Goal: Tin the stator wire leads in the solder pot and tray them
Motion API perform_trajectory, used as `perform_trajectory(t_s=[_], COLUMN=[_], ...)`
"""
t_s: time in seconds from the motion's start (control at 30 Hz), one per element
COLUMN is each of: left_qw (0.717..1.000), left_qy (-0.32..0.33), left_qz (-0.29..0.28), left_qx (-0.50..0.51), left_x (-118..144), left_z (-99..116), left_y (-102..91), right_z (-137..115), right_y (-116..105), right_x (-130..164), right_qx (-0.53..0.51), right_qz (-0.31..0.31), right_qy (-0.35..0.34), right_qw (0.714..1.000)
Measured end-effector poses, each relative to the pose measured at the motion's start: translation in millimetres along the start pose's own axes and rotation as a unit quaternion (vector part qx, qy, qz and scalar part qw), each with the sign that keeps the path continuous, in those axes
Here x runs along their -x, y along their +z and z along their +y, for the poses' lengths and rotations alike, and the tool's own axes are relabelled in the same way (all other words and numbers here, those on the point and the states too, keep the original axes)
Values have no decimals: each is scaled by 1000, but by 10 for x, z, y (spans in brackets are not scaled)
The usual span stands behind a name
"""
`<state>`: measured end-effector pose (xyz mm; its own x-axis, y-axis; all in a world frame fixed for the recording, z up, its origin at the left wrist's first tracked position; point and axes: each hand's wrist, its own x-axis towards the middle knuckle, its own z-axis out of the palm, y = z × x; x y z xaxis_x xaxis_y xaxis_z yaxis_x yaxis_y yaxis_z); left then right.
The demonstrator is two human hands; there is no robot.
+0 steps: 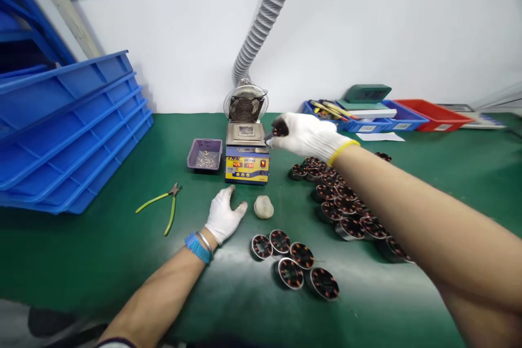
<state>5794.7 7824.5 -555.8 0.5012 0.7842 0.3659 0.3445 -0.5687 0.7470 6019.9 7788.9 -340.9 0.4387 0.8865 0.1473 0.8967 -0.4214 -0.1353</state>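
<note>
My right hand (304, 135), in a white glove with a yellow cuff, grips a dark motor stator (280, 129) with copper windings. It holds the stator just right of the metal top of a solder pot (247, 166) with red digits on its front. My left hand (223, 215), also gloved, rests on the green table with thumb and fingers apart, holding nothing. A round, pale pad (263, 207) lies right of it. Several stators (302, 255) stand in a small group in front, and a larger group (346, 205) sits partly hidden under my right forearm.
Green-handled cutters (172, 202) lie open on the left. A purple tray (205, 155) with small metal bits stands beside the pot. Stacked blue crates (81, 136) rise at the left. A fan (246, 107) and grey duct (267, 13) are behind; blue and red bins (434, 114) line the back right.
</note>
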Motion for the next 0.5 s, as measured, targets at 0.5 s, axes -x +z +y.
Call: perform_trajectory(t_s=[0.5], left_qw=[997], left_qy=[-25], left_qz=[-56], left_qx=[-41], left_x=[-78], left_z=[-27], left_y=[13], right_z=[-301], right_y=[120], right_x=[-1074], right_qx=[111], right_qz=[-55], right_qy=[-78], right_qw=[989])
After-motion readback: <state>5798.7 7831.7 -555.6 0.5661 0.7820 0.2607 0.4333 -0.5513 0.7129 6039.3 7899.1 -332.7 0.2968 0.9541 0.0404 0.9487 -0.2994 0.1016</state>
